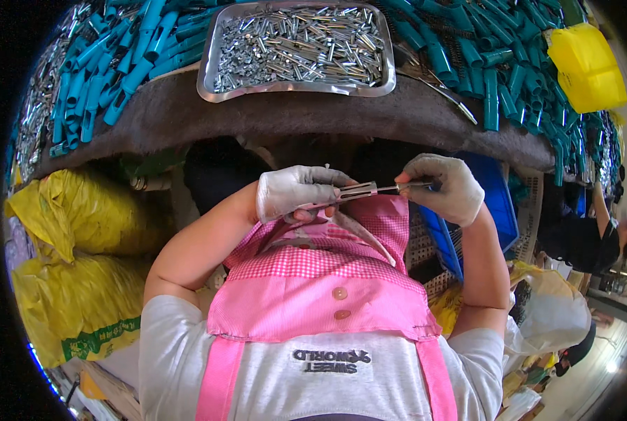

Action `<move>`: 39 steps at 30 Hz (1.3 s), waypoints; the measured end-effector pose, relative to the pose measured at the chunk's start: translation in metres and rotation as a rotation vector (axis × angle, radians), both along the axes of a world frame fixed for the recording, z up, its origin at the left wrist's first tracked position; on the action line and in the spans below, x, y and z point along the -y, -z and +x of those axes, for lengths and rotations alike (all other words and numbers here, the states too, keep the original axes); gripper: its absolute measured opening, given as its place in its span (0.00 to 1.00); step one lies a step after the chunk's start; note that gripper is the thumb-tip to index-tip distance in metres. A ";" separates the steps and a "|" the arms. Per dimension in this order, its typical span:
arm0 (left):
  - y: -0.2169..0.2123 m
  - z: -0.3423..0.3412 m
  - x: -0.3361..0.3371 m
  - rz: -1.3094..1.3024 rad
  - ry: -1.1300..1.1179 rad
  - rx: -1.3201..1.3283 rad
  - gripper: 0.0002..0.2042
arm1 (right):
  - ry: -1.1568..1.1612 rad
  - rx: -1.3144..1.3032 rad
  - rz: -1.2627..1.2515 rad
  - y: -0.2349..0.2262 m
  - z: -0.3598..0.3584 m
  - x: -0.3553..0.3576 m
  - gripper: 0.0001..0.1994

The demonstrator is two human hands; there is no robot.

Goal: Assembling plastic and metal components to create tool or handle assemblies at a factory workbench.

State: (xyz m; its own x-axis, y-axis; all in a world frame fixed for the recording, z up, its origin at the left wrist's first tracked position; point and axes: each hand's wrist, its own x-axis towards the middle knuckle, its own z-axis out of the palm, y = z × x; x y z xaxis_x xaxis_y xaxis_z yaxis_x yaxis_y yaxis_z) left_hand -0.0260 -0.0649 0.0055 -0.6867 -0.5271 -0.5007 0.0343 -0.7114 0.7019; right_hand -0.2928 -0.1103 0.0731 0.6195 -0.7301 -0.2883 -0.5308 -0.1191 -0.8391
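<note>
Apron cloth (pixel 278 305) in pink lies across the person's front, and just beyond it both gloved hands work over the lap. The left hand (pixel 299 193) has its fingers closed around a slotted metal piece (pixel 359 190) that points to the right. The right hand (pixel 445 188) pinches a thin rod (pixel 390 187) between thumb and fingers, lined up with the end of that piece; whether the rod's tip sits inside cannot be told.

Beside the right forearm stands a blue crate (pixel 501 210), its inside partly hidden by the hand and arm. Near it, a translucent white bag (pixel 552 312) shows something dark within. To the left, two bulging yellow sacks (pixel 75 302) are stacked, their contents out of sight.

Farther off, on the cloth-covered surface (pixel 166 109), a shallow metal tray (pixel 296 89) holds a heap of loose silver pins (pixel 313 49), with shorter bits gathered at its left. Teal tubes (pixel 127 91) are piled on both sides of it. At the right, a yellow bin (pixel 588 68) rests against the tubes.
</note>
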 end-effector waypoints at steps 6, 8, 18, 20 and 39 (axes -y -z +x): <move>-0.001 -0.004 0.002 0.046 0.014 -0.041 0.17 | -0.074 0.090 -0.020 0.017 0.007 -0.006 0.08; 0.002 -0.003 0.001 0.042 0.037 -0.089 0.18 | -0.014 0.115 0.078 0.019 0.011 -0.009 0.08; 0.000 -0.002 -0.007 0.080 0.030 -0.145 0.20 | 0.005 0.143 -0.091 0.033 0.017 -0.014 0.08; 0.002 -0.004 -0.012 0.084 0.006 -0.141 0.20 | -0.084 0.138 -0.291 0.035 0.017 -0.017 0.08; 0.021 -0.001 -0.018 0.384 -0.198 -0.267 0.14 | 0.354 0.343 0.411 0.053 0.043 -0.048 0.20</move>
